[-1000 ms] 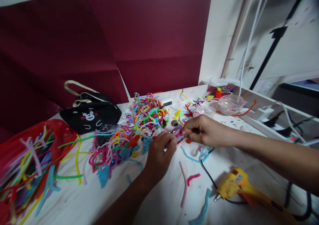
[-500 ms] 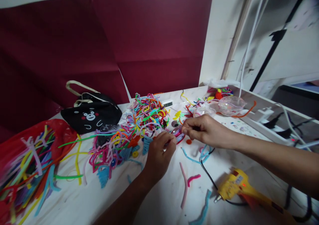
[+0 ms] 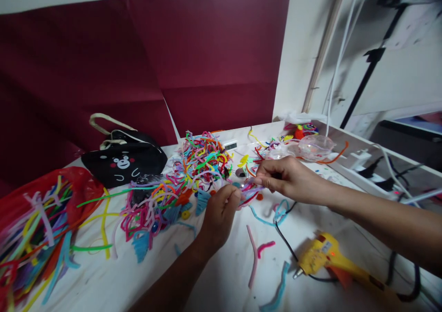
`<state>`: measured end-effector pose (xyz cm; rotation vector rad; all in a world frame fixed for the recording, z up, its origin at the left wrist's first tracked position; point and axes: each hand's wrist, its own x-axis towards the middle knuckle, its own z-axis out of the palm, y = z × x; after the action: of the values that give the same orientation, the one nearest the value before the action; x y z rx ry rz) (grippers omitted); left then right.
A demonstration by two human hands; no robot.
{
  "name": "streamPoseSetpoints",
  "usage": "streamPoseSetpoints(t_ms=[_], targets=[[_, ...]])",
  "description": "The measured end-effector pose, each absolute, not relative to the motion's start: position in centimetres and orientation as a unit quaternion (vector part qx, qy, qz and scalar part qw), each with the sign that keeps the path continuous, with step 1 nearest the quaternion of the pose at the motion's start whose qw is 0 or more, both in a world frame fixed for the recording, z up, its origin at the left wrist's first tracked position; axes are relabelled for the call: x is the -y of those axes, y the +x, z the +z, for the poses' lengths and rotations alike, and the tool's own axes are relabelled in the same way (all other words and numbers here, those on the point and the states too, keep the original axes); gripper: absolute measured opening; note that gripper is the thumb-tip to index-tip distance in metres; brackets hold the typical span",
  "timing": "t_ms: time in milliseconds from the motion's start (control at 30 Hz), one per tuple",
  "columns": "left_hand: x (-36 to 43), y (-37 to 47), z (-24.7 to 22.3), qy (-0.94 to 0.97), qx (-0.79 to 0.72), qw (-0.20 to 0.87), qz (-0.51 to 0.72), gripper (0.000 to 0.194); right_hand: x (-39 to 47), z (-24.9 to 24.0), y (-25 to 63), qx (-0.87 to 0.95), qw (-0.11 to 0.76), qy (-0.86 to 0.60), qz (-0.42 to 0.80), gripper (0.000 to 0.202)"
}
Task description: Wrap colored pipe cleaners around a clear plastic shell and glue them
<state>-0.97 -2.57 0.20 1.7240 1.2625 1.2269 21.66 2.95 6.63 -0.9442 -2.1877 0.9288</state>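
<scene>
My left hand [image 3: 221, 215] is closed in a pinch over the middle of the white table. A little farther right, my right hand [image 3: 288, 179] pinches too, thumb against fingers. Between them stretch pink and purple pipe cleaners [image 3: 249, 193], gripped from both sides; their ends are hidden in my fingers. A tangled heap of coloured pipe cleaners [image 3: 203, 157] lies just beyond my left hand. Blue wrapped pieces [image 3: 140, 246] rest to its left. Short pink [image 3: 253, 256] and blue [image 3: 279, 289] pipe cleaner bits lie nearer to me.
A yellow glue gun [image 3: 321, 254] with a lit red light lies at front right, its black cord [image 3: 286, 240] trailing. A red bag of pipe cleaners [image 3: 78, 183] sits left, beside a black bear-face bag [image 3: 148, 155]. Clear plastic containers [image 3: 316, 147] stand behind my right hand.
The purple and pink pipe cleaners show more plainly between my hands, which are slightly farther apart. The whole view has shifted a little.
</scene>
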Motion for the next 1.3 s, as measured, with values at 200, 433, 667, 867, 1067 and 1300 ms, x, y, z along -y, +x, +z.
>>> streamPoseSetpoints(t_ms=[200,433,667,867,1067,1300], targets=[[2.5,-0.8,0.2,0.635,-0.484,0.367,0.477,0.04,-2.8,6.7,22.2,0.806,0.312,-0.377,0.334,0.063],[3.1,-0.1,0.2,0.65,-0.482,0.379,0.449,0.032,-2.8,6.6,22.0,0.782,0.338,-0.381,0.359,0.062],[3.3,0.0,0.2,0.653,-0.48,0.368,0.457,0.022,-2.8,6.1,21.7,0.793,0.346,-0.367,0.342,0.047],[3.4,0.0,0.5,0.659,-0.484,0.359,0.451,0.02,-1.9,5.9,21.8,0.879,0.28,-0.258,0.288,0.011],[3.6,0.3,0.6,0.662,-0.476,0.367,0.449,0.019,-1.2,5.1,21.4,0.915,0.283,-0.227,0.174,0.018],[3.9,0.1,1.3,0.696,-0.453,0.326,0.452,0.016,-1.0,4.6,21.4,0.906,0.292,-0.252,0.175,0.012]])
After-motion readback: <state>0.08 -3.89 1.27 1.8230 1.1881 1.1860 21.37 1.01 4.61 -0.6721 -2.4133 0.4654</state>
